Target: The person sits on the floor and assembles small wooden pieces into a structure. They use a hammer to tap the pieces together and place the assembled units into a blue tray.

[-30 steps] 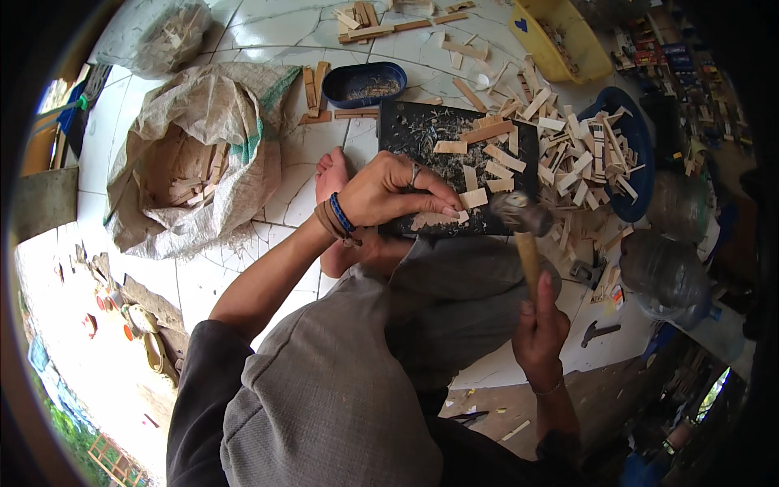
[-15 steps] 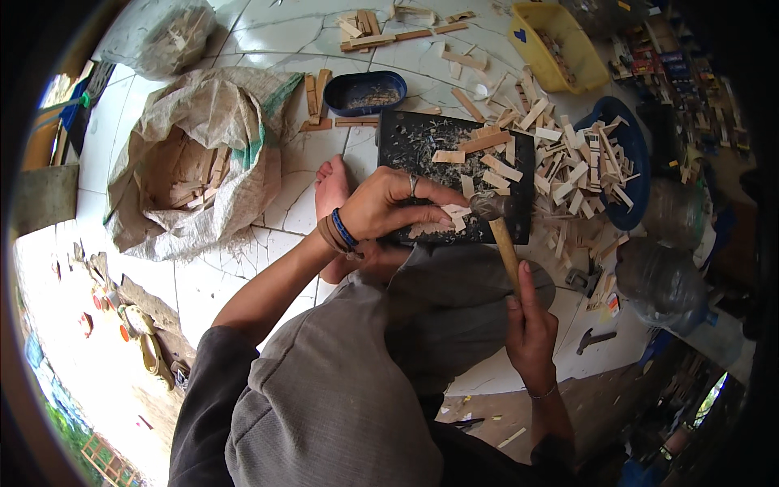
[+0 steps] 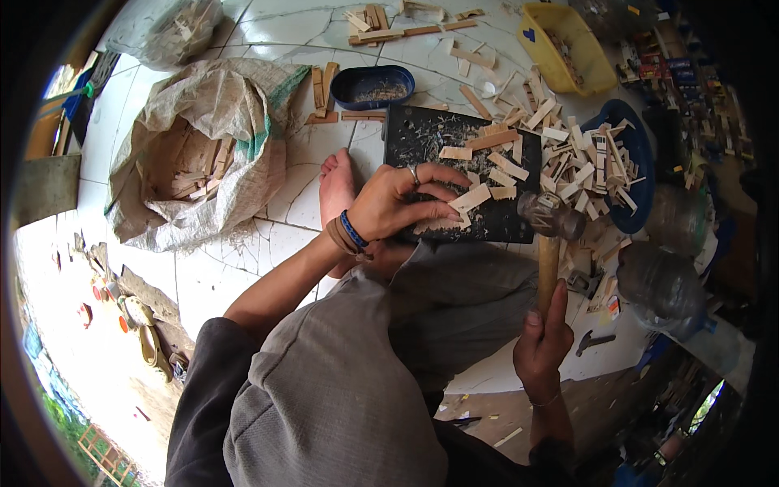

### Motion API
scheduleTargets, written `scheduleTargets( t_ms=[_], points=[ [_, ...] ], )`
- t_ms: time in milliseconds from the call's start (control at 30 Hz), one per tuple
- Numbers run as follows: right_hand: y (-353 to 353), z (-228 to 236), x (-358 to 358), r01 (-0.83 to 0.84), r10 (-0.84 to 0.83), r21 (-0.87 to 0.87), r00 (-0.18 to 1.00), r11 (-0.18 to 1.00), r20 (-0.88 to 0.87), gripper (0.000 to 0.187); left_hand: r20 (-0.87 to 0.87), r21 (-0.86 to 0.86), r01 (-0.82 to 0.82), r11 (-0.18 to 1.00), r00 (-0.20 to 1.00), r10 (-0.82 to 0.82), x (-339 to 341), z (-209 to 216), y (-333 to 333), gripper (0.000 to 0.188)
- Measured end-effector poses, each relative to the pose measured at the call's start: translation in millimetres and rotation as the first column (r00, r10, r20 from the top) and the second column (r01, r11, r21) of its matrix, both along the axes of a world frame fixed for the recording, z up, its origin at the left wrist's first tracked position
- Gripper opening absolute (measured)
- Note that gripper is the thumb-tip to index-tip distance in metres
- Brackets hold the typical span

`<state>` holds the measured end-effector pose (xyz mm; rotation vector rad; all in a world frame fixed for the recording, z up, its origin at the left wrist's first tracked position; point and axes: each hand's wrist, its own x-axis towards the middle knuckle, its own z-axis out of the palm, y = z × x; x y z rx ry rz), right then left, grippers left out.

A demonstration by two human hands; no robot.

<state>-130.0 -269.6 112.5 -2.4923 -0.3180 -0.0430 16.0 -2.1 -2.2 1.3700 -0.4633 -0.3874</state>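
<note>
**Your right hand (image 3: 540,352) grips a wooden-handled, metal-headed hammer (image 3: 548,264)**

Its fingers are closed around the handle's lower end; the head appears near the right edge of a flat black board (image 3: 499,226). Your left hand (image 3: 399,203) is half open, fingertips at a small, pale, flat wooden strip (image 3: 473,197) over the board; whether they pinch it, I cannot tell.

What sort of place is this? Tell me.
Probably an informal woodworking spot on a tiled floor: the right hand grips a hammer, wood strips lie heaped beside a black board, and a woven sack holds wood pieces.
</note>
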Motion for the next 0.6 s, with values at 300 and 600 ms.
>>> scheduleTargets(
  t_ms=[300, 600],
  points=[
    [-1.1, -7.3, -6.1, 0.066, -0.065, -0.014, 0.996, 0.998, 0.062, 0.061, -0.018, 0.017, -0.021, 1.000, 1.000, 0.022, -2.2, 0.4, -1.5, 0.037],
    [-0.6, -13.5, -2.5, -0.001, -0.006, -0.135, 0.999, 0.991, -0.048, 0.064, -0.050, 0.029, 0.001, 1.000, 0.999, 0.001, 2.3, -1.2, 1.3, 0.036]
  ],
)
